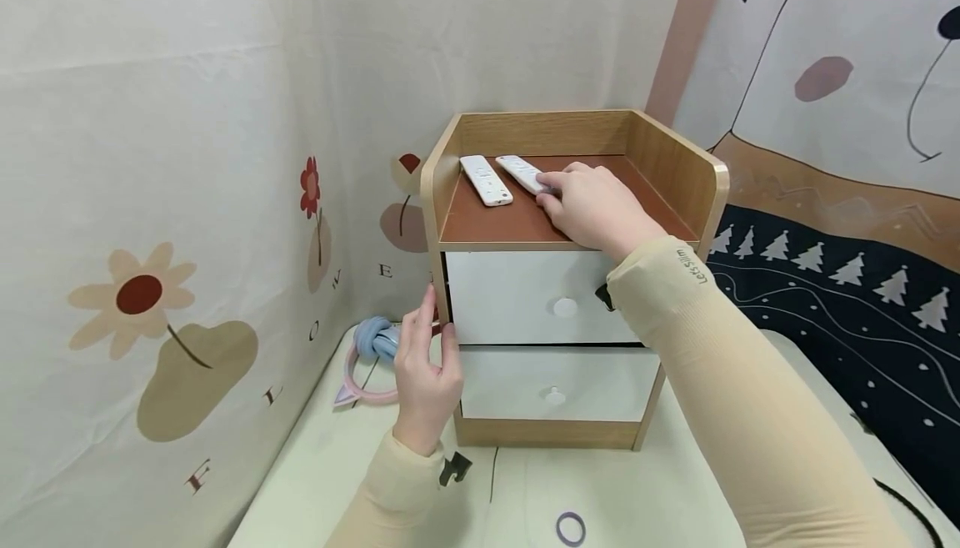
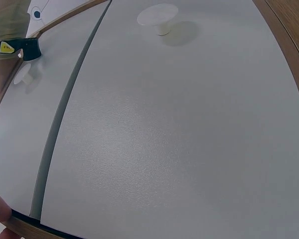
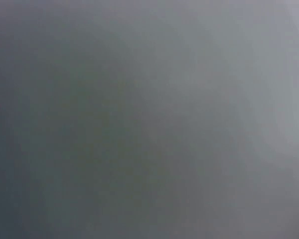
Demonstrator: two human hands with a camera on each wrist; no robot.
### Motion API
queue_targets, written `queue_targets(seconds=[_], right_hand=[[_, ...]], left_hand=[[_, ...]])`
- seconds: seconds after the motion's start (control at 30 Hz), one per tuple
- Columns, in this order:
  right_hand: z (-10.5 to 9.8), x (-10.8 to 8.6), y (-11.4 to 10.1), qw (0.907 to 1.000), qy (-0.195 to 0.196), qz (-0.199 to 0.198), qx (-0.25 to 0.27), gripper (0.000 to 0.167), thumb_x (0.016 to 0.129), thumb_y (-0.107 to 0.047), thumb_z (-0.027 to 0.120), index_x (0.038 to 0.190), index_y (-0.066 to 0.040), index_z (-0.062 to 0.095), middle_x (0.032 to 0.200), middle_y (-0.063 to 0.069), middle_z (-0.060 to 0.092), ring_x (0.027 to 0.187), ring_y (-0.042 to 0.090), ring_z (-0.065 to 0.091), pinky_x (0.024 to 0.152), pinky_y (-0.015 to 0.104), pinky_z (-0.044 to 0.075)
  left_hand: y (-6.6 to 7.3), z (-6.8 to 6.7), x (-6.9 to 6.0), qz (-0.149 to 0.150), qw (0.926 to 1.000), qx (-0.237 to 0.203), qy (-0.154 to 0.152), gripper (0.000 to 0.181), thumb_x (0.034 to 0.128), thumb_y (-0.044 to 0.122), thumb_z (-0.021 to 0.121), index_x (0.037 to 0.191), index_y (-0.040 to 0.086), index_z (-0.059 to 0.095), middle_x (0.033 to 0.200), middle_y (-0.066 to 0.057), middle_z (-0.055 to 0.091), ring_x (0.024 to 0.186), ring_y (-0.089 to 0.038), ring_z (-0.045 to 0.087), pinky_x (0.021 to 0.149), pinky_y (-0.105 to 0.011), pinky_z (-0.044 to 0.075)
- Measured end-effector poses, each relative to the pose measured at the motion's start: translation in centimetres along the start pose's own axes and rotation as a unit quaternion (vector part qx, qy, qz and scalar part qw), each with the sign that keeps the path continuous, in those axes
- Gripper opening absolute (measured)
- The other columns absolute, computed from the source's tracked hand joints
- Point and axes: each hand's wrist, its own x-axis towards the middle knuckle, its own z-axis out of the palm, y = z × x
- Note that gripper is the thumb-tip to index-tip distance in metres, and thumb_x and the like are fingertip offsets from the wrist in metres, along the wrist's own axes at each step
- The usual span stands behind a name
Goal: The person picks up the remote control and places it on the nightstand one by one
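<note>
One white remote (image 1: 517, 170) lies at the right hand (image 1: 592, 206), its near end pinched between thumb and forefinger while the far end points away from the fingers. A second remote (image 1: 486, 180) rests untouched just to the left of that hand, on the same reddish-brown shelf (image 1: 480, 227) at the top of a small wooden cabinet (image 1: 547, 434). The left hand (image 1: 427, 373) is lower down, at the cabinet's left side; its fingers extend upward and its thumb lies by the front edge, touching the cabinet without curling round anything.

Below the right hand is the upper drawer (image 1: 510, 294) with a round white knob (image 1: 565, 307), partly covered by the right sleeve (image 1: 720, 364). The lower drawer (image 1: 510, 385) sits to the right of the left hand. Past the left hand, on its outer side, are a blue coiled bundle (image 1: 372, 337) and a pink band (image 1: 377, 398), partly hidden by the hand. A purple ring (image 1: 558, 529) lies on the white table (image 1: 525, 481), nearer the wearer than both hands. To the right of the right sleeve hangs dark cloth (image 1: 825, 314) printed with pale trees. The right wrist view shows only a blurred grey surface.
</note>
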Motion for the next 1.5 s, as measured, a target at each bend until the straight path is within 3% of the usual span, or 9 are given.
queue_targets(seconds=[0.27, 0.6, 0.83, 1.0, 1.1, 1.2, 1.33, 1.43, 1.5], right_hand=[[-0.2, -0.2, 0.1, 1.0, 0.001, -0.009, 0.0, 0.053, 0.116, -0.031, 0.047, 0.168, -0.02, 0.049, 0.164, 0.019, 0.055, 0.15, 0.047, 0.051, 0.129, 0.058, 0.038], [-0.3, -0.5, 0.1, 0.9999, 0.01, -0.001, 0.012, 0.058, 0.115, -0.03, 0.049, 0.171, -0.017, 0.042, 0.164, 0.02, 0.055, 0.151, 0.045, 0.051, 0.13, 0.057, 0.038], [-0.1, -1.1, 0.1, 0.9973, 0.053, 0.026, 0.045, 0.054, 0.114, -0.03, 0.049, 0.167, -0.014, 0.048, 0.168, 0.018, 0.053, 0.157, 0.044, 0.047, 0.133, 0.058, 0.035], [-0.1, -2.1, -0.2, 0.9934, 0.079, 0.052, 0.065, 0.052, 0.115, -0.031, 0.048, 0.164, -0.015, 0.051, 0.164, 0.016, 0.057, 0.152, 0.042, 0.052, 0.128, 0.059, 0.041], [0.3, -3.3, -0.2, 0.9871, 0.13, 0.047, 0.081, 0.048, 0.114, -0.03, 0.05, 0.159, -0.014, 0.057, 0.154, 0.015, 0.065, 0.143, 0.039, 0.059, 0.123, 0.058, 0.046], [1.5, -4.9, 0.3, 0.9687, 0.226, 0.004, 0.103, 0.041, 0.112, -0.026, 0.055, 0.148, -0.01, 0.065, 0.135, 0.015, 0.073, 0.118, 0.037, 0.067, 0.104, 0.053, 0.055], [3.9, -7.6, 1.5, 0.9208, 0.351, -0.091, 0.143, 0.032, 0.108, -0.017, 0.064, 0.135, -0.004, 0.072, 0.117, 0.016, 0.076, 0.1, 0.035, 0.062, 0.087, 0.042, 0.05], [5.8, -9.8, 2.6, 0.8789, 0.416, -0.146, 0.182, 0.029, 0.103, -0.013, 0.068, 0.129, 0.0, 0.075, 0.117, 0.018, 0.077, 0.106, 0.037, 0.064, 0.096, 0.031, 0.049], [7.1, -11.5, 3.3, 0.8559, 0.444, -0.165, 0.207, 0.029, 0.101, -0.012, 0.069, 0.125, 0.002, 0.076, 0.117, 0.019, 0.078, 0.106, 0.036, 0.065, 0.1, 0.022, 0.048]], left_hand=[[0.1, 0.0, 0.0, -0.011, 0.9999, 0.0, -0.008, 0.063, 0.105, 0.0, 0.063, 0.166, 0.006, 0.048, 0.13, -0.022, 0.066, 0.116, -0.032, 0.066, 0.103, -0.02, 0.054], [0.2, 0.0, 0.0, -0.005, 0.9999, 0.007, -0.011, 0.064, 0.1043, -0.001, 0.063, 0.166, 0.006, 0.048, 0.131, -0.021, 0.066, 0.117, -0.031, 0.067, 0.099, -0.038, 0.062], [0.1, 0.0, 0.0, -0.009, 0.9999, 0.001, -0.011, 0.063, 0.1048, -0.001, 0.062, 0.166, 0.005, 0.048, 0.131, -0.022, 0.066, 0.117, -0.032, 0.067, 0.105, -0.018, 0.053], [0.2, 0.0, 0.1, 0.0, 1.0, 0.001, -0.003, 0.064, 0.1028, -0.005, 0.063, 0.165, 0.004, 0.049, 0.129, -0.021, 0.066, 0.114, -0.032, 0.067, 0.103, -0.019, 0.054], [0.2, 0.0, 0.0, 0.012, 0.9999, 0.003, 0.004, 0.066, 0.1006, -0.009, 0.064, 0.164, 0.002, 0.049, 0.128, -0.021, 0.067, 0.112, -0.032, 0.067, 0.102, -0.02, 0.056], [0.1, -0.1, 0.0, 0.018, 0.9998, 0.003, 0.007, 0.066, 0.0996, -0.01, 0.064, 0.163, 0.001, 0.05, 0.127, -0.021, 0.067, 0.112, -0.032, 0.067, 0.101, -0.02, 0.056], [0.2, -0.1, 0.0, 0.023, 0.9997, -0.001, 0.01, 0.065, 0.0996, -0.01, 0.063, 0.163, 0.0, 0.05, 0.126, -0.022, 0.067, 0.11, -0.032, 0.066, 0.1, -0.019, 0.054], [0.2, -0.1, 0.1, 0.027, 0.9996, -0.002, 0.012, 0.064, 0.0995, -0.01, 0.063, 0.162, -0.001, 0.051, 0.125, -0.022, 0.067, 0.109, -0.033, 0.066, 0.099, -0.02, 0.054], [0.2, -0.1, 0.0, 0.026, 0.9996, -0.004, 0.012, 0.064, 0.0996, -0.01, 0.063, 0.162, -0.001, 0.051, 0.125, -0.023, 0.067, 0.11, -0.033, 0.066, 0.1, -0.02, 0.054]])
